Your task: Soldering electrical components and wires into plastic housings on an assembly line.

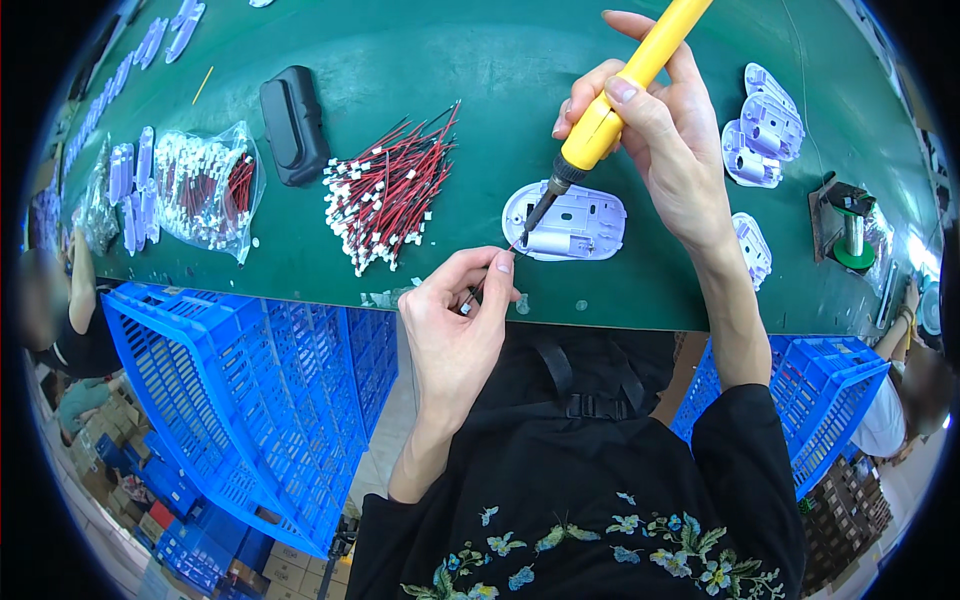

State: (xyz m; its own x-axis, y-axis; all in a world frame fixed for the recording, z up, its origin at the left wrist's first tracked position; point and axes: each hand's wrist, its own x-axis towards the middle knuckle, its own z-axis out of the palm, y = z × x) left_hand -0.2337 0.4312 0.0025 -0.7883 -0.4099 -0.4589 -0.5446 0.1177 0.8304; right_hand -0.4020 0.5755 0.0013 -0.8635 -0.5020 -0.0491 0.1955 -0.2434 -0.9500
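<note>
The left hand pinches a thin lead between thumb and fingertips, its white plug tucked under the fingers; the right hand grips a yellow iron like a pen. The shell lies flat on the bench, just beyond the left fingertips and below the right hand, with the iron's tip at its left end. Whether the tip touches lead or metal cannot be told. The work looks like soldering leads to shells, and this shell seems to be mid-joint: lead and iron are brought together, but no finished joint can be made out. Plenty appears left, since a big pile of leads lies loose beyond the left hand, with a bag of more farther left. Right of the right hand sit stacked shells, and another shell lies beside its wrist; whether these are done or waiting is too small to tell.
</note>
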